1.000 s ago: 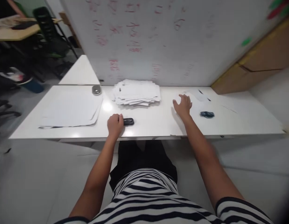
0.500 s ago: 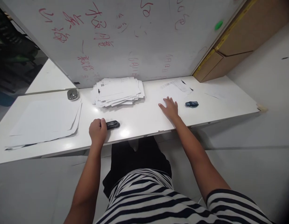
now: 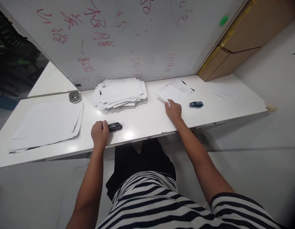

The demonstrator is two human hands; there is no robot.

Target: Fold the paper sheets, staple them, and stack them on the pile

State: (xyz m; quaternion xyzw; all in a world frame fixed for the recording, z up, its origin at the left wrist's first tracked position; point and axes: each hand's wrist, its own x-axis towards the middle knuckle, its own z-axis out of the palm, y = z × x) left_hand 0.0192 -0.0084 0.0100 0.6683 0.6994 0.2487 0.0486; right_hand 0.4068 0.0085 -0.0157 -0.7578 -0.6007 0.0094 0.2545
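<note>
My left hand (image 3: 100, 133) is closed round one end of a black stapler (image 3: 115, 127) near the table's front edge. The stapler's other end sticks out to the right, resting on the tabletop. My right hand (image 3: 173, 111) pinches the near edge of a printed paper sheet (image 3: 174, 92), whose left corner lifts off the table. Two dark marks show along the sheet's right side. Between and beyond the hands lies an uneven stack of papers (image 3: 121, 92). Just right of my right hand is a small dark blue object (image 3: 196, 104), its kind unclear.
Large white sheets (image 3: 47, 127) lie at the left, with a small grey rounded object (image 3: 74, 96) behind them. A whiteboard (image 3: 128, 41) with red writing stands along the back of the white table (image 3: 142, 121). Cardboard boxes (image 3: 214, 65) stand at the back right; thin paper (image 3: 223, 93) lies before them.
My right hand has gone from spread fingers to a pinch on the paper sheet, and the sheet has shifted left with its corner raised. My left hand stays on the stapler.
</note>
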